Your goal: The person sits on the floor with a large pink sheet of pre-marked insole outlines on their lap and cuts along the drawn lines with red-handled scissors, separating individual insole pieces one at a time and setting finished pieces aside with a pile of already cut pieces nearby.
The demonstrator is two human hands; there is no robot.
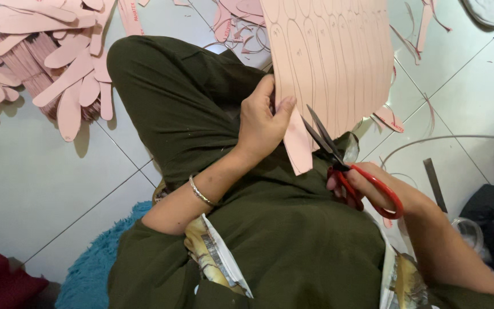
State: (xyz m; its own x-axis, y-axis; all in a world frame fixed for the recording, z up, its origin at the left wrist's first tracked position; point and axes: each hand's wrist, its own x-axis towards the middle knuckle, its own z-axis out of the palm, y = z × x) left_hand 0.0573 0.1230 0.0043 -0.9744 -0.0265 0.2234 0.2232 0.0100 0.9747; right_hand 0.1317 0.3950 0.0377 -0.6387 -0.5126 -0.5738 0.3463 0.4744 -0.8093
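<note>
The person sits on the tiled floor (41, 177) in dark green clothes, holding one large pink sheet (333, 63) up over the knees. It is marked with long, narrow outlines side by side, their long axes running from the top of the view down toward the lap. I cannot count them surely, since the sheet runs out of view at the top.

The left hand (261, 123) pinches the sheet's lower left edge, thumb on the near face and fingers behind, in a narrow grip closed on the material. Just below that hand a half-cut strip (297, 150) hangs down, its free end pointing at the lap.

The right hand (367, 186) has its fingers through the red handles of one pair of scissors (344, 166), a firm grip on the tool. The two dark blades stand parted, their tips pointing up and a little left into the sheet's bottom edge, right beside the hanging strip.

On the floor to the left lies a heap of cut pink pieces (58, 63), too many and too overlapped to number. Thin curled offcuts (241, 28) are scattered beyond the knees. One silver bangle (200, 193) circles the left wrist. A blue shaggy mat (95, 263) lies under the left elbow.
</note>
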